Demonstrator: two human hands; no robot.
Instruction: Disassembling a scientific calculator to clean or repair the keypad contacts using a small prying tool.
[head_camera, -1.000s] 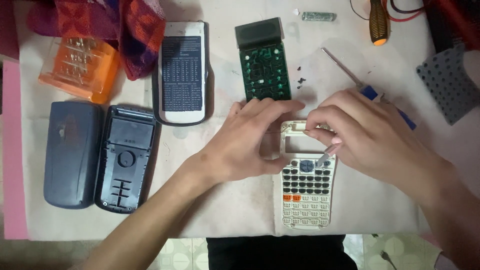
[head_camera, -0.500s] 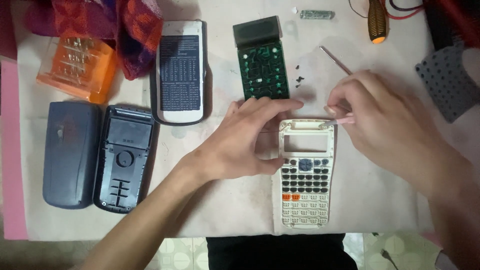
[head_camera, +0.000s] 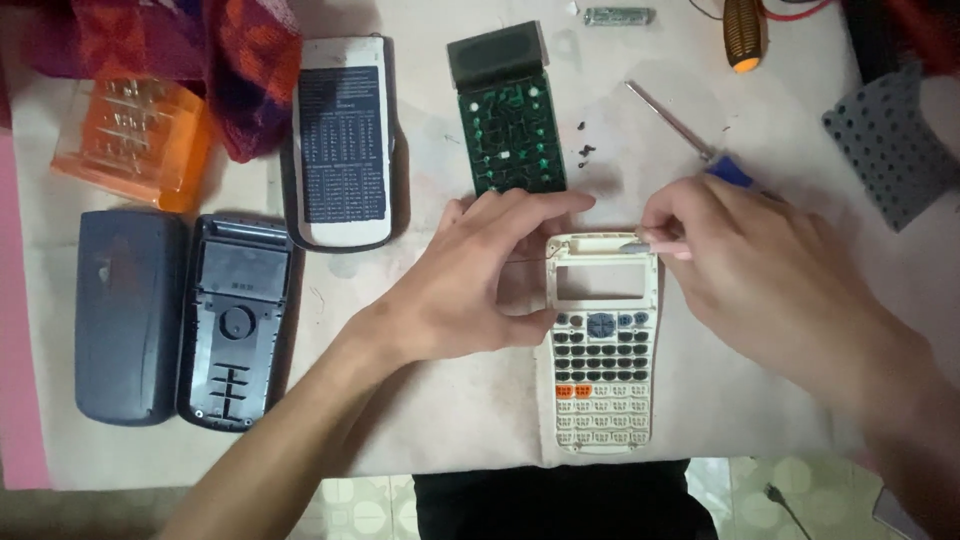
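1. Since a moment ago, the right hand has slid from over the faceplate's window up to its top right corner; the faceplate has barely shifted.
2. The right hand pinches together on a small pale sliver, touching that corner.
3. The left hand clamps the white calculator faceplate at its left edge, thumb below, fingers spread over the top.
4. At 12 o'clock from the hands lies a green circuit board; at 1 o'clock, a blue-handled screwdriver.
5. At 9 o'clock on the counter sit two dark back shells.
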